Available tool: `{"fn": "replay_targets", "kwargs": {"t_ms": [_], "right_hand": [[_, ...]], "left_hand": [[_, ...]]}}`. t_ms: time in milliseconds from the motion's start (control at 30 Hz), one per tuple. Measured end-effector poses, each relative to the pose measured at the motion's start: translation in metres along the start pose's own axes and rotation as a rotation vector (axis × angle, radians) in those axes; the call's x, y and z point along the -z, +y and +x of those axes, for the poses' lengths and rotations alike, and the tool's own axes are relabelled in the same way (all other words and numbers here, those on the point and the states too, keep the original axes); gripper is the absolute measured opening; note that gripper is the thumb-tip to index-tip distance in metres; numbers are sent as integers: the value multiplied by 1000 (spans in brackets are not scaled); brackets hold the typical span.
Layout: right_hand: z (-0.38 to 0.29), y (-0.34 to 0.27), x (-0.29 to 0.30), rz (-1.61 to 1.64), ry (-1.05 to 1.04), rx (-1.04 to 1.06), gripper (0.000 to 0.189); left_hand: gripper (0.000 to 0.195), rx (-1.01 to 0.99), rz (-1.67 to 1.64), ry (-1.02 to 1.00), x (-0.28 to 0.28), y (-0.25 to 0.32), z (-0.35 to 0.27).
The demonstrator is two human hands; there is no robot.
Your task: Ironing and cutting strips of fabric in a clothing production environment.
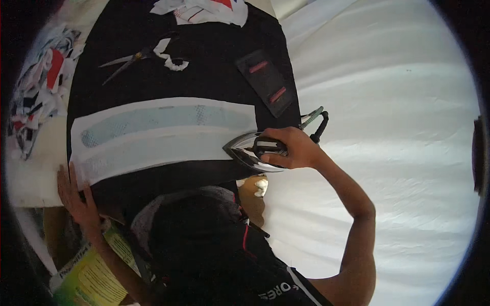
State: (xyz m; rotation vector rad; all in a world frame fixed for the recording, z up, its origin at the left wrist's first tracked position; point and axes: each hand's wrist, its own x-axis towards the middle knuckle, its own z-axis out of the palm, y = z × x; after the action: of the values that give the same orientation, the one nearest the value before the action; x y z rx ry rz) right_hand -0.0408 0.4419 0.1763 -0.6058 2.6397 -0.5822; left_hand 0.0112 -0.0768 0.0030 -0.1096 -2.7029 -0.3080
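Note:
My right hand (294, 148) is closed around the handle of a clothes iron (245, 147), whose pointed tip lies over the right end of a long, curved white fabric strip (168, 147). A pale blue-grey patterned band (153, 121) runs along the strip's upper part. At the strip's lower left corner, my left hand (78, 195) lies with fingers spread over its edge. The strip is spread on a black cloth-covered board (214, 69). Above it lie open scissors (128, 61) beside a curled white scrap (170, 59).
A dark rectangular pad with two red strips (264, 82) lies at the board's right. White cloth (206, 11) is at the far edge, fabric scraps (49, 84) on the left. The iron's cord (323, 126) hangs beside white sheeting (383, 134). A printed green-yellow bag (99, 271) stands below left.

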Motion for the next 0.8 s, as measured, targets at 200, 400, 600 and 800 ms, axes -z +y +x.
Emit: {"fn": "replay_targets", "kwargs": {"t_ms": [200,400,600,800], "right_hand": [[19,-5,15,316,-417,-380,30],[16,0,12,142,-336,-237,37],[21,-4,14,90,-427,-269,46],[24,-3,19,164,-414,-279,45]], "left_hand": [[58,62,-156,170,6,36,9],[68,127,-237,159,-9,45,37],[77,36,-126,39,0,38,39],[71,38,-14,7,-4,40,38]]}}
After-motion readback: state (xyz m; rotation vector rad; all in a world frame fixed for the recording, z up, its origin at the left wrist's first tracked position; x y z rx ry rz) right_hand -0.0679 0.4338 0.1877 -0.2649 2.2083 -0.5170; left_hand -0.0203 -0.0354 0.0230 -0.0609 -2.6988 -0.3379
